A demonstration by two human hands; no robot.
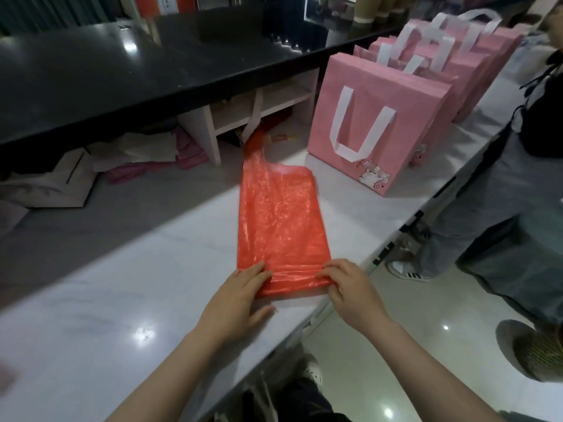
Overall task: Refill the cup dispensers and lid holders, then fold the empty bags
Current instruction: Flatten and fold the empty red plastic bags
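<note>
The red plastic bag point(280, 220) lies flat on the white counter point(128, 287), right in front of me. It is long and thin. Its long way runs straight away from me, with the near end under my hands and the handle end far off, pointing at the shelf under the black top point(137, 68). The near end is already turned up into a small fold. My left hand point(240, 296) holds the left corner of that fold, with the fingers laid on top of the bag and the thumb out at the side near the bag's edge. My right hand point(347, 287) holds the right corner, and its fingers curl over the fold and pinch it. Both hands are about as near to the bag as each other, one at each side, with the bag's width between them. I think the next fold or roll has to go forward, away from me, along the long way of the bag, and both hands should move together so it stays straight. The plastic looks thin and crinkly, so it may slip or bunch up. To the right stands a row of pink paper bags point(377, 129) with white handles, close to the far end of the red bag but not touching it. Another person point(499, 190) stands at the right, beside the counter.
</note>
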